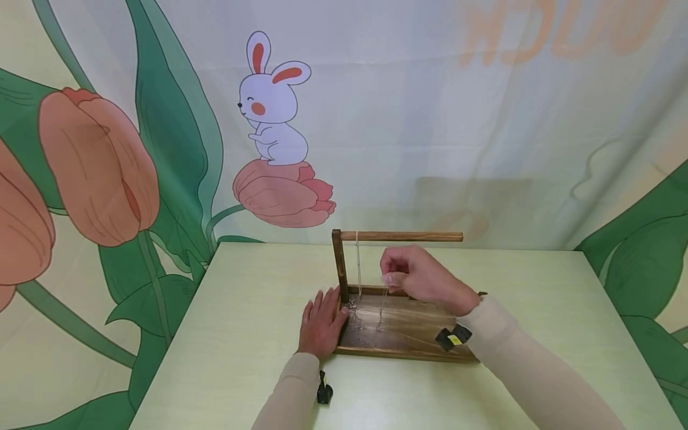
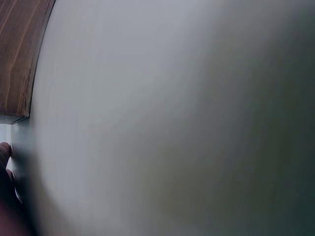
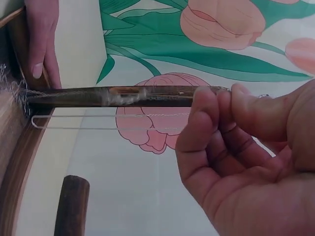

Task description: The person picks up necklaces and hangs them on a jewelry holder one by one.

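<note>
A dark wooden jewellery stand has a shallow tray [image 1: 414,325], an upright post [image 1: 340,263] at its left and a horizontal bar [image 1: 408,236] on top. My right hand [image 1: 424,278] is above the tray, beneath the bar, thumb and fingertips pinching a fine silver chain [image 1: 381,307] that hangs down toward the tray. To its left, a looped chain necklace [image 1: 359,263] hangs from the bar. My left hand [image 1: 321,325] rests at the tray's left edge, fingers extended. In the right wrist view, the pinching hand [image 3: 246,137] appears close up, with tangled chains [image 3: 15,88] at far left.
The stand is on a pale table [image 1: 247,310]. Behind it hangs a curtain [image 1: 387,149] printed with tulips and a rabbit. More small chains [image 1: 352,301] lie in the tray's left part. The left wrist view shows mostly blurred tabletop and a wooden corner [image 2: 19,64].
</note>
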### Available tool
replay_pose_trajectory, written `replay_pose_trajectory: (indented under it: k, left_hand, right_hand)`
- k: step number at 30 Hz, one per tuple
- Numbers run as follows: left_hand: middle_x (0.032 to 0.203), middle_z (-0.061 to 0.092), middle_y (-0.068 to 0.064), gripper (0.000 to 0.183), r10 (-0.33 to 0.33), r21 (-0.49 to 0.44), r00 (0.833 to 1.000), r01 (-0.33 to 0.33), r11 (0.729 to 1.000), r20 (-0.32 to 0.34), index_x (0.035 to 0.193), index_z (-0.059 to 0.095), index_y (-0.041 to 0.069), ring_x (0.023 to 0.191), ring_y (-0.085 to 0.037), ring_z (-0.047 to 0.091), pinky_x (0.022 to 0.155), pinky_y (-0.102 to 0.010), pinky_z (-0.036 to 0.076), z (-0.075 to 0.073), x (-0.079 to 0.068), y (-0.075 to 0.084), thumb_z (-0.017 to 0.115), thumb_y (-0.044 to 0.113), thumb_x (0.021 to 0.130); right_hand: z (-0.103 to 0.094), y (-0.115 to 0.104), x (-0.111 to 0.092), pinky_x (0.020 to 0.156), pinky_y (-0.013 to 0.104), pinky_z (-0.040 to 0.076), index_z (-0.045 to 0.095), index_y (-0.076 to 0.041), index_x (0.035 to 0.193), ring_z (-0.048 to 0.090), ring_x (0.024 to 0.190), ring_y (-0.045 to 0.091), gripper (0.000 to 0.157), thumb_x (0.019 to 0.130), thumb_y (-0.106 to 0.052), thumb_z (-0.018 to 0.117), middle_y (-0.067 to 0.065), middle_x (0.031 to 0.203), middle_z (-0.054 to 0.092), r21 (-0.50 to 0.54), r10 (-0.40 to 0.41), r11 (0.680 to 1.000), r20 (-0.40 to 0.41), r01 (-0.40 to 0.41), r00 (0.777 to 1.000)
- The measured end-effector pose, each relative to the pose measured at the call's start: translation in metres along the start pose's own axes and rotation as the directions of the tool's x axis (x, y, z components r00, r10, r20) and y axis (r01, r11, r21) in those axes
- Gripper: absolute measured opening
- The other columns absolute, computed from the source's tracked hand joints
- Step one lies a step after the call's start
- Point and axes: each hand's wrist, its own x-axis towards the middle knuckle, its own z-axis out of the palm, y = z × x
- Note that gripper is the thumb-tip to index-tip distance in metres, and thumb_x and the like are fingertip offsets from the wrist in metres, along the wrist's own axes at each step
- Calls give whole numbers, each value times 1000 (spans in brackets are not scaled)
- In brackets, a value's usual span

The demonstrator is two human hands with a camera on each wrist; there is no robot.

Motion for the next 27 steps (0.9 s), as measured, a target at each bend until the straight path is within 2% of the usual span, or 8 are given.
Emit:
replay_pose_trajectory:
  k: [2, 5, 9, 14, 18, 20, 22, 27]
  left_hand:
    - [173, 30, -4, 61, 1, 1, 1000, -1, 1000, -1, 166, 28, 24, 164, -31, 16, 134, -54, 8, 0, 0, 0, 39, 47, 111]
    - [173, 30, -3, 61, 3, -1, 1000, -3, 1000, 0, 166, 28, 24, 164, -31, 16, 134, -54, 8, 1, 0, 0, 39, 47, 111]
    - [173, 30, -4, 61, 9, -4, 1000, -9, 1000, -3, 166, 28, 23, 164, -32, 17, 134, -55, 9, 1, -1, 0, 40, 47, 111]
    - [173, 31, -5, 61, 12, -5, 1000, -12, 1000, -9, 166, 29, 24, 164, -32, 18, 134, -55, 9, 2, 0, -1, 40, 47, 111]
    - [173, 31, -5, 61, 18, -10, 1000, -18, 1000, -11, 166, 29, 24, 164, -33, 18, 133, -55, 9, 3, 0, -2, 40, 47, 111]
    - [173, 31, -5, 61, 16, -11, 1000, -17, 1000, -13, 166, 29, 24, 164, -32, 17, 134, -54, 9, 3, 0, -3, 39, 47, 111]
    - [173, 31, -5, 61, 17, -14, 1000, -17, 1000, -15, 166, 29, 23, 164, -32, 17, 134, -55, 8, 3, 0, -3, 40, 47, 111]
    - [173, 30, -4, 62, 11, -18, 1000, -11, 1000, -12, 166, 28, 23, 165, -31, 16, 134, -54, 7, 2, 0, -3, 40, 47, 111]
  right_hand:
    - [-1, 1, 0, 61, 26, 47, 63, -6, 88, 59, 72, 21, 15, 100, 3, 63, 13, 78, 61, 6, -16, 1000, -3, 16, 1000]
    - [-3, 1, -2, 67, 29, 53, 65, -5, 91, 66, 77, 22, 11, 99, 2, 65, 20, 85, 68, 16, -26, 1000, -34, 27, 999]
    - [-6, 2, -3, 78, 33, 59, 68, -6, 92, 73, 84, 23, 8, 97, 0, 68, 18, 90, 73, 32, -18, 999, -87, 21, 996]
    - [-9, 6, -4, 87, 34, 62, 69, -4, 99, 75, 88, 22, 2, 98, -2, 69, 12, 93, 74, 141, 15, 990, -116, 1, 993]
    - [-11, 9, -5, 88, 35, 64, 67, 0, 106, 76, 88, 21, 7, 100, -1, 66, 10, 94, 73, 251, 31, 968, -124, 1, 992]
    - [-11, 10, -6, 86, 35, 65, 66, 0, 108, 76, 87, 20, 8, 100, 0, 65, 8, 93, 73, 314, 51, 949, -128, -9, 990]
    - [-11, 11, -7, 83, 33, 65, 66, -1, 107, 75, 84, 18, 7, 100, 1, 64, 6, 91, 72, 405, 73, 914, -122, -18, 990]
    - [-11, 15, -9, 76, 27, 62, 66, -8, 99, 69, 75, 14, 14, 100, 5, 61, 2, 85, 70, 617, 131, 786, -88, -49, 987]
